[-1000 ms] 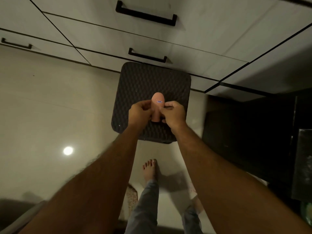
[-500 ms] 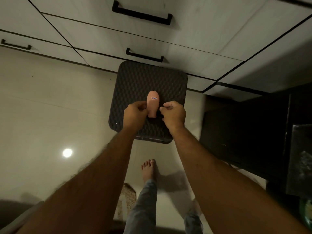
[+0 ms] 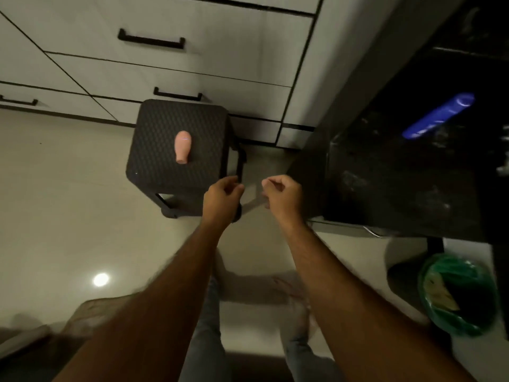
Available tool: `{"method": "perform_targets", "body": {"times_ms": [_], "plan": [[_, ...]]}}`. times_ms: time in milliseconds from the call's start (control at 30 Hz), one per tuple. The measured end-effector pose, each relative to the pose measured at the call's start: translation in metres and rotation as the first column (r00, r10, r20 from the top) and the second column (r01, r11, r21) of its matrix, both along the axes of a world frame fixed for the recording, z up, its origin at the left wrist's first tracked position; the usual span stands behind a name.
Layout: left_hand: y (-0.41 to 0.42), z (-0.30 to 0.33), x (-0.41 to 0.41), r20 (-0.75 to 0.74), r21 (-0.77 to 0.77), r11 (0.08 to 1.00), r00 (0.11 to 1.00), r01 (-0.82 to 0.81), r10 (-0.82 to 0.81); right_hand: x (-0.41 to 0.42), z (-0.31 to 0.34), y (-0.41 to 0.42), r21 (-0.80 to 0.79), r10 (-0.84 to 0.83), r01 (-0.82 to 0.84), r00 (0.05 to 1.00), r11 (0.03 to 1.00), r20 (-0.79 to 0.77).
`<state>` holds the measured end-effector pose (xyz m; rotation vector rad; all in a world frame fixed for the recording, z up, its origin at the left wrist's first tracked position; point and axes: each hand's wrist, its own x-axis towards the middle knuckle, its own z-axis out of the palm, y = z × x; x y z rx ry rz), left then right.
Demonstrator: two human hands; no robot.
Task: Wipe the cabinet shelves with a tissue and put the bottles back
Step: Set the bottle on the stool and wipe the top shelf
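Observation:
A small pink bottle stands on the top of a dark woven stool in front of the white drawers. My left hand and my right hand hover over the floor to the right of the stool, away from the bottle. Both have loosely curled fingers and hold nothing. A blue bottle lies on the dark counter at the right. No tissue is in view.
White cabinet drawers with black handles fill the top. A dark stone counter runs along the right. A bin with a green liner stands on the floor at the lower right. My legs show below.
Both hands let go of the pink bottle, which now stands alone on the stool. The hands moved right and back from it, and the view swung right, showing the counter and the bin.

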<state>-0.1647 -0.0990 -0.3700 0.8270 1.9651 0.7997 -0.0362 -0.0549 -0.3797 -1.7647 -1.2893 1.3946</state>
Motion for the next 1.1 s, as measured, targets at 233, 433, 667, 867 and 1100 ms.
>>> {"method": "perform_targets", "body": {"times_ms": [233, 433, 667, 867, 1100], "plan": [[-0.039, 0.030, 0.160, -0.100, 0.026, 0.992, 0.988, 0.120, -0.117, 0.171, 0.043, -0.048, -0.005, -0.038, 0.038, 0.999, 0.999, -0.011], [-0.057, 0.025, 0.241, -0.292, -0.013, 0.933, 0.891, 0.359, -0.347, 0.264, 0.027, -0.074, -0.122, -0.203, 0.204, 0.979, 0.971, 0.018], [-0.051, -0.012, 0.287, -0.354, -0.076, 0.847, 0.780, 0.527, -0.517, 0.320, -0.021, -0.060, -0.335, -0.430, 0.385, 0.900, 0.860, -0.072], [-0.024, -0.055, 0.306, -0.507, -0.268, 0.616, 0.435, 0.741, -0.744, 0.334, -0.062, -0.021, -0.424, -0.499, 0.408, 0.857, 0.809, -0.128], [-0.004, -0.083, 0.316, -0.518, -0.371, 0.465, 0.236, 0.804, -0.822, 0.338, -0.083, 0.005, -0.473, -0.481, 0.366, 0.864, 0.802, -0.147]]}}
